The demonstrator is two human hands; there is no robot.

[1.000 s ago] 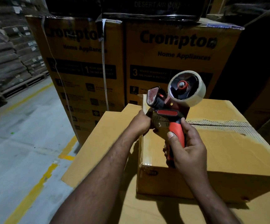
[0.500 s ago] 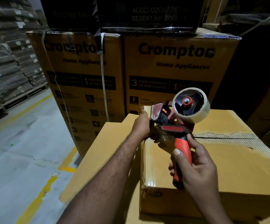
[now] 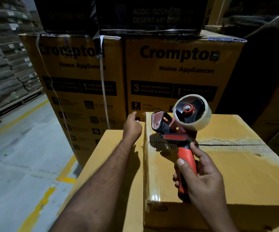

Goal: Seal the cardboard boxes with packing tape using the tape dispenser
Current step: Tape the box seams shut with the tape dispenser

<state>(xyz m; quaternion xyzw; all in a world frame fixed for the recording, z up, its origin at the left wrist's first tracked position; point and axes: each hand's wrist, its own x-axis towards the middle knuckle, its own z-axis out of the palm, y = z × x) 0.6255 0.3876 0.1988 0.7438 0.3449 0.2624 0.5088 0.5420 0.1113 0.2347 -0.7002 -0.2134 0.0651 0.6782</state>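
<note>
Right hand (image 3: 202, 178) grips the red-handled tape dispenser (image 3: 174, 137) over the cardboard box (image 3: 235, 173), its seam ragged, corrugated. Left hand (image 3: 132, 125) beside the edge; fingers hidden, can't tell.

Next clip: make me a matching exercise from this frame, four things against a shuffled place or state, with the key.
1 tape dispenser
2 tape roll
3 left hand
4 box seam

A dark slit, torn cardboard alongside
B beside the box's left edge
C right hand holds its orange grip
D clear, on the black hub

Pairs: 1-C, 2-D, 3-B, 4-A
</note>
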